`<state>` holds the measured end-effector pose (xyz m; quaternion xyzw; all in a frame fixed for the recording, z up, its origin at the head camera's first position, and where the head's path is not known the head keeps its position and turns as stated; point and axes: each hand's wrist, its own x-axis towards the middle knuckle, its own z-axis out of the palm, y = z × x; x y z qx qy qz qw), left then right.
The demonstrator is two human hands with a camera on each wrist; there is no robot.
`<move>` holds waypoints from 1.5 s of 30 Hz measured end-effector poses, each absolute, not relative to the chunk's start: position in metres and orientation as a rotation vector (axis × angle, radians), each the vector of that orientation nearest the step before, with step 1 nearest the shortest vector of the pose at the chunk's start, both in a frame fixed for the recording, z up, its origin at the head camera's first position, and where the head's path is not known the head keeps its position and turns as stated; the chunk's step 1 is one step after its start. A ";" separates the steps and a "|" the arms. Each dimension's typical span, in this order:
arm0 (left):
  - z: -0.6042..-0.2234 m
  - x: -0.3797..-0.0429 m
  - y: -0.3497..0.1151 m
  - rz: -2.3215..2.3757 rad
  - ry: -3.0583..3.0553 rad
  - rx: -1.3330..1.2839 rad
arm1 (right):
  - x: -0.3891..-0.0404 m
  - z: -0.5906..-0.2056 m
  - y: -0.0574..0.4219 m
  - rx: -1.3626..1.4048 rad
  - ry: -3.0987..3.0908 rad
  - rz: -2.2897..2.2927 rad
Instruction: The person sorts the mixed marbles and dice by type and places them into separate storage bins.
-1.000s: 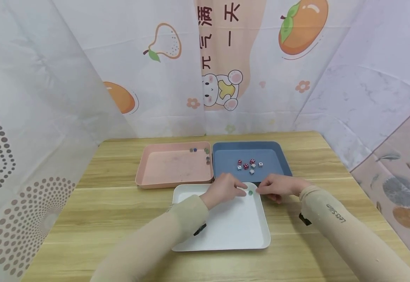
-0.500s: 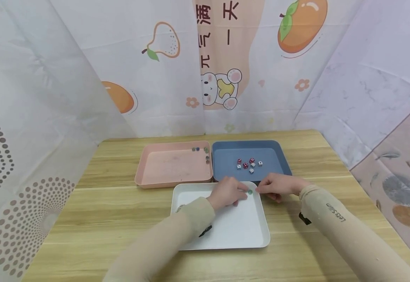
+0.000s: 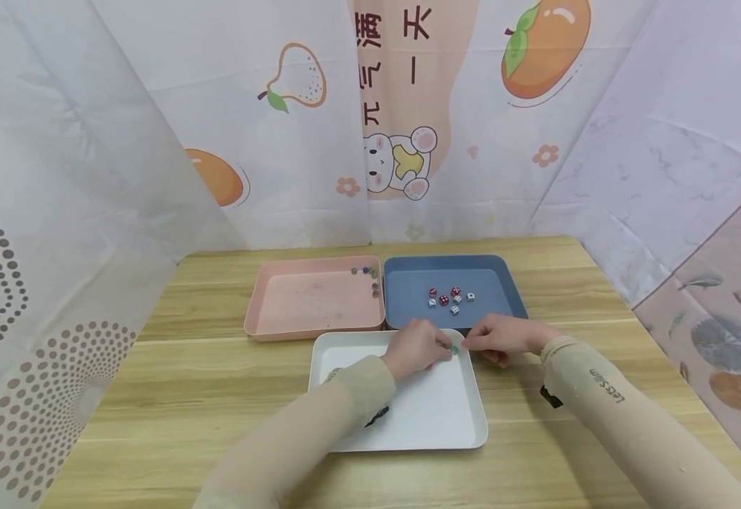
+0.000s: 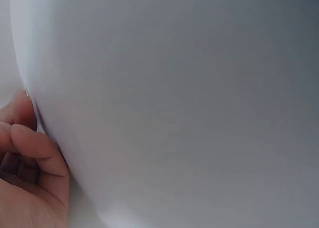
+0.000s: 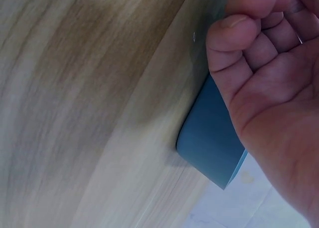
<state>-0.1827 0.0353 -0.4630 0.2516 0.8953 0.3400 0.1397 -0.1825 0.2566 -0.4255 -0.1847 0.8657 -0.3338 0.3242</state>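
A small green marble (image 3: pixel 454 350) lies in the far right corner of the white tray (image 3: pixel 421 417). My left hand (image 3: pixel 416 346) reaches over this tray, its fingertips right at the marble; whether they grip it, I cannot tell. Seen from the left wrist, the thumb and fingers (image 4: pixel 42 153) are bent beside the tray's pale surface, and the marble is hidden. Just outside the same corner, my right hand (image 3: pixel 500 337) pinches the tray's right rim between thumb and fingers. The right wrist view shows that hand (image 5: pixel 269 63) with curled fingers over the table.
Behind on the left, a pink tray (image 3: pixel 300 300) holds several small marbles (image 3: pixel 374 286) along its right side. Beside it, a blue tray (image 3: pixel 491 279) contains several red and white dice (image 3: pixel 444 300). All three trays stand on a wooden table (image 3: pixel 230 396), with printed curtains around it.
My left hand has moved right and its fingertips have drawn in around the green marble. Two marbles in the pink tray have rolled right. The right hand stays put.
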 end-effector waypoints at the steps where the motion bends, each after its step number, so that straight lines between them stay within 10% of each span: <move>1: -0.463 -0.183 0.036 0.983 2.594 0.734 | -0.182 -0.426 0.257 -0.486 2.272 -0.876; 45: -0.421 -0.205 -0.027 1.084 2.560 0.706 | -0.182 -0.423 0.256 -0.488 2.288 -0.866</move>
